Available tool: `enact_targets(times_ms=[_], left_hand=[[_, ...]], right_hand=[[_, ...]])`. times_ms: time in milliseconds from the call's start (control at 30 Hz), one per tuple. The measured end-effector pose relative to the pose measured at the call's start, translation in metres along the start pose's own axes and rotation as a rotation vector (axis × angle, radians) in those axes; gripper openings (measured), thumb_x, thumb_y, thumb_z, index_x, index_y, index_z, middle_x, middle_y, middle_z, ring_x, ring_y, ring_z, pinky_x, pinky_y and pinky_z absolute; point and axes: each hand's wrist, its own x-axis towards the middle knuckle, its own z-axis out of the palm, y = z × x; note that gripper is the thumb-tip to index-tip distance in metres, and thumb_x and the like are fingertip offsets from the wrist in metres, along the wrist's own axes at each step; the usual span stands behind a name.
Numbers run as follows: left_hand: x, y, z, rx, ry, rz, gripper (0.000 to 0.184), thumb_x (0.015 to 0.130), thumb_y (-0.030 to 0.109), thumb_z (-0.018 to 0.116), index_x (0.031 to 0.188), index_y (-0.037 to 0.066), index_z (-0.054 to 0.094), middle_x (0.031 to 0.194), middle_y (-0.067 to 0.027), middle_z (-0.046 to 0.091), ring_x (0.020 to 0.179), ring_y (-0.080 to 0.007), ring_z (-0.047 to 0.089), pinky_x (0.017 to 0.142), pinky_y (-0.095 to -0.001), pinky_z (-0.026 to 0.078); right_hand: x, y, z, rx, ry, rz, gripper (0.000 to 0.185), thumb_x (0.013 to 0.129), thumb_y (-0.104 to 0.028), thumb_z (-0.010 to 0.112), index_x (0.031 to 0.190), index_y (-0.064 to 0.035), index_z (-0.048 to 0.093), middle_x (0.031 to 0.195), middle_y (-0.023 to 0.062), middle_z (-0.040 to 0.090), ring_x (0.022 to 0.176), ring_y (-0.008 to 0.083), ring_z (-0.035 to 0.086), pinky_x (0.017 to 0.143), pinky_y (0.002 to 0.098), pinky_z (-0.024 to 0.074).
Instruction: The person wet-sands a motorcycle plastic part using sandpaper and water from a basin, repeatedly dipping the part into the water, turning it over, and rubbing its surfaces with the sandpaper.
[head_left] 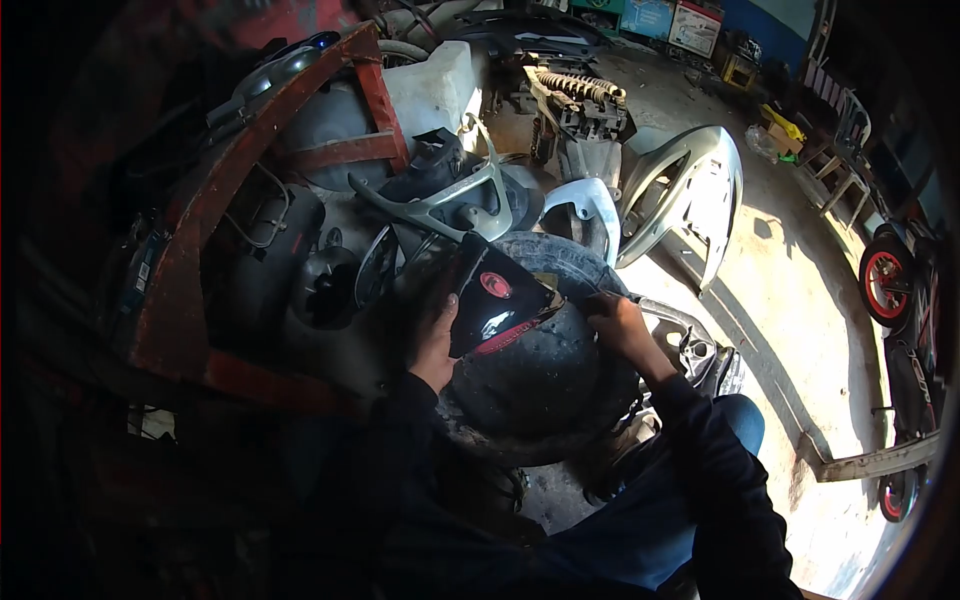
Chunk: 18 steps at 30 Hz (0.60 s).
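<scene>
My left hand (436, 345) grips the left edge of a glossy black fairing panel (515, 285), which carries a round red emblem and a red strip along its lower edge. The panel is tilted above a large round black basin (530, 400). Just right of the panel's pointed end is my right hand (615, 325), its fingers pinched together. Whatever those fingers hold is too small and dark to make out. A small yellowish patch (546, 283) shows at the panel's right end, and I cannot tell what it is.
Silver-grey motorcycle body parts (690, 180) lie beyond the basin, with a spring shock absorber (580, 85) behind. A rusty red metal frame (240, 140) stands at left. On the right are a motorcycle wheel with a red rim (886, 275) and a wooden beam (880, 458).
</scene>
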Motion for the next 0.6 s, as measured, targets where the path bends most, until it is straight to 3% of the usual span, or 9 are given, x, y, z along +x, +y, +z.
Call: enact_targets(times_ms=[67,100,200,267,333,600], left_hand=[[-0.006,0.007,-0.001,-0.008,-0.036,0.021,0.053,0.093,0.051,0.067,0.132,0.017,0.058,0.123,0.0009,0.066,0.111,-0.0177,0.064,0.093,-0.0431,0.049],[-0.010,0.007,-0.002,-0.052,-0.075,-0.015,0.054,0.092,0.052,0.066,0.133,0.018,0.057,0.125,0.0008,0.065,0.112,-0.0174,0.063,0.095,-0.0433,0.048],[-0.016,0.001,0.001,-0.138,-0.142,-0.077,0.053,0.095,0.052,0.062,0.135,0.018,0.057,0.129,0.0007,0.064,0.116,-0.0172,0.062,0.098,-0.0430,0.047],[-0.015,-0.005,0.001,-0.203,-0.173,-0.057,0.050,0.097,0.049,0.060,0.134,0.017,0.057,0.130,0.0004,0.064,0.118,-0.0176,0.061,0.100,-0.0419,0.048],[-0.021,-0.002,0.005,-0.211,-0.152,-0.062,0.048,0.098,0.048,0.059,0.134,0.016,0.057,0.130,0.0004,0.064,0.119,-0.0175,0.061,0.100,-0.0409,0.049],[-0.020,-0.007,0.003,-0.284,-0.169,-0.078,0.047,0.098,0.048,0.059,0.132,0.015,0.058,0.127,0.0003,0.066,0.115,-0.0171,0.063,0.098,-0.0373,0.050]], right_hand=[[-0.005,0.006,0.007,-0.093,0.074,0.021,0.044,0.079,-0.013,0.071,0.121,-0.0036,0.066,0.114,0.0156,0.071,0.106,0.0304,0.069,0.091,0.0377,0.0536],[-0.005,0.003,0.010,0.008,0.052,0.055,0.049,0.079,-0.012,0.075,0.126,-0.0040,0.062,0.115,0.0151,0.071,0.105,0.0285,0.069,0.091,0.0369,0.0541],[-0.007,-0.008,0.013,0.195,0.097,0.078,0.050,0.080,-0.008,0.074,0.128,-0.0021,0.059,0.108,0.0194,0.072,0.101,0.0303,0.070,0.087,0.0369,0.0550],[-0.003,0.008,0.017,0.242,0.084,0.063,0.054,0.081,-0.006,0.075,0.131,-0.0011,0.056,0.110,0.0187,0.072,0.102,0.0269,0.070,0.088,0.0350,0.0548],[-0.001,0.005,0.018,0.517,0.130,0.084,0.053,0.082,-0.005,0.073,0.132,0.0016,0.055,0.116,0.0185,0.070,0.106,0.0247,0.069,0.091,0.0333,0.0540],[-0.001,-0.018,0.005,0.562,0.114,0.032,0.055,0.085,0.001,0.059,0.139,0.0052,0.050,0.119,0.0166,0.067,0.106,0.0211,0.067,0.092,0.0320,0.0528]])
